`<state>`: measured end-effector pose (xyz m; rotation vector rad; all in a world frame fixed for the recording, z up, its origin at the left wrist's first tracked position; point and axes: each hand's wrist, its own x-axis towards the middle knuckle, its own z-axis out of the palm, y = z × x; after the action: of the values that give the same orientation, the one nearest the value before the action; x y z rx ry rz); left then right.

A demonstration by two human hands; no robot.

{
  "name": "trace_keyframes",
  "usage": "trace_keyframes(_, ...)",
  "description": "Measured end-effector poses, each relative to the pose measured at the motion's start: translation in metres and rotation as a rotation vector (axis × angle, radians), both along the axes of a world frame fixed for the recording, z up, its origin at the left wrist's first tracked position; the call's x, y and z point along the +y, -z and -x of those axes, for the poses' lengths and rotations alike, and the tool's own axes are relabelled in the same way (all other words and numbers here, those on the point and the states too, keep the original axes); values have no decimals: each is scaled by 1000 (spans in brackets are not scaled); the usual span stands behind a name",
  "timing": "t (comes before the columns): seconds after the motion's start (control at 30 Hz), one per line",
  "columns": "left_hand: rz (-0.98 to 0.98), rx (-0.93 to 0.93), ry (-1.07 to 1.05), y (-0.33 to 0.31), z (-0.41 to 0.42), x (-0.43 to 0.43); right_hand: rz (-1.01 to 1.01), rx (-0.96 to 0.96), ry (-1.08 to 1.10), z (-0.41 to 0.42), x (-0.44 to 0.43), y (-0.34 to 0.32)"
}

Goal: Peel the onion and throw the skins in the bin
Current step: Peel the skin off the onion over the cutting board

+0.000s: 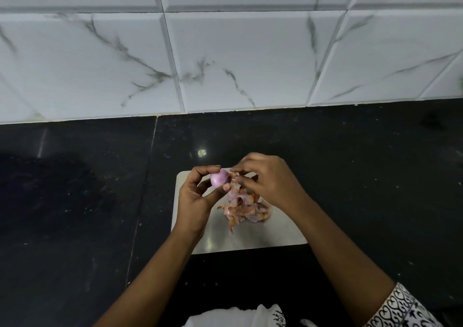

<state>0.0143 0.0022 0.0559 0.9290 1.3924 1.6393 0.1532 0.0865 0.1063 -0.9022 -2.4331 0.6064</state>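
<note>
Pale purple and glossy, a small onion is sitting in the person's left hand, which is gripping it between thumb and curled fingers above the far edge of a light grey board. The right hand is meeting it from the onion's 3 o'clock side, its fingertips pinching a scrap of brown skin that is clinging to the onion's right end. Just below the hands, at about 5 o'clock from the onion, a loose heap of pink and tan skins is lying on the middle of the board, partly hidden by the right wrist. The board is resting on a black speckled countertop, which is running back at 12 o'clock to a wall of white marble-veined tiles. At 5 o'clock in the view, a white sleeve with black scroll print is covering the right forearm, and white cloth is showing at 6 o'clock along the bottom edge.
</note>
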Motion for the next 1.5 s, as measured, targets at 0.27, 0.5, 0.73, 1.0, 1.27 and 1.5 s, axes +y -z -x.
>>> trace_keyframes(0.27,26,-33,16,-5,2,1,-286,-382,-109,9,-1,-9)
trace_keyframes(0.5,63,-4,5,-5,0,-1,-452,-363,-135,15,-1,4)
trace_keyframes(0.73,-42,-2,-21,3,1,1,-9,-5,38,16,-2,11)
trace_keyframes(1.0,-166,-35,7,6,4,1,722,231,236,18,-5,10)
trace_keyframes(1.27,-204,-71,23,12,7,0,319,120,8,10,-8,6)
trace_keyframes(1.5,-18,-131,95,1,8,2,-179,104,-103,11,-3,11)
